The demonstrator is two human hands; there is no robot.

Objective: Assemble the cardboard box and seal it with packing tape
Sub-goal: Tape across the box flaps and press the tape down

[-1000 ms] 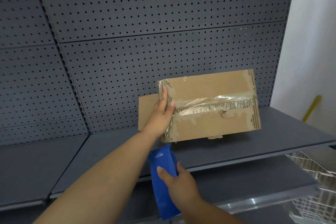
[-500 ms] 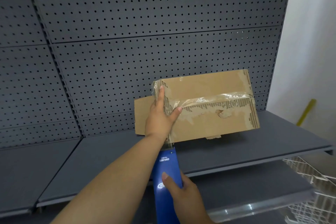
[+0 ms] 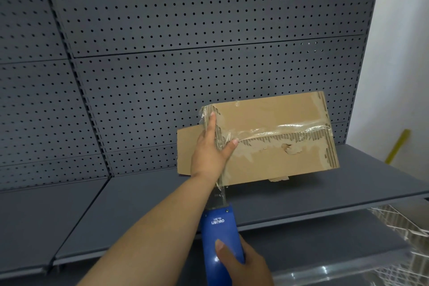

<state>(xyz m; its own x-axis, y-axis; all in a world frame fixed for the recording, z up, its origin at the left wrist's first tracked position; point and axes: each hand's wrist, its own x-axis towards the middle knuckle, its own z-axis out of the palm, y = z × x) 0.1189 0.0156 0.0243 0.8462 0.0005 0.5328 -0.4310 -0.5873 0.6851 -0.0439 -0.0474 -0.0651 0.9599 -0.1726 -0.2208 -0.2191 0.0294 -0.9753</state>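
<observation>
A worn cardboard box (image 3: 274, 146) rests on the grey shelf (image 3: 139, 204) against the pegboard, its facing side torn and crossed by a strip of clear tape (image 3: 285, 129). One flap sticks out to the left behind it. My left hand (image 3: 210, 148) presses flat on the box's left corner, thumb on the taped seam. My right hand (image 3: 241, 262) grips a blue tape dispenser (image 3: 219, 237) below the box. A stretch of clear tape runs from the dispenser's mouth up to the box's lower left corner.
A dark grey pegboard wall (image 3: 185, 53) backs the shelf. A white wire basket (image 3: 399, 223) sits low at the right. A yellow stick (image 3: 398, 146) leans by the white wall on the right. A lower shelf edge (image 3: 325, 271) runs under the dispenser.
My right hand has pulled the dispenser down and away from the box, drawing out more tape. My left hand stays pressed on the box corner.
</observation>
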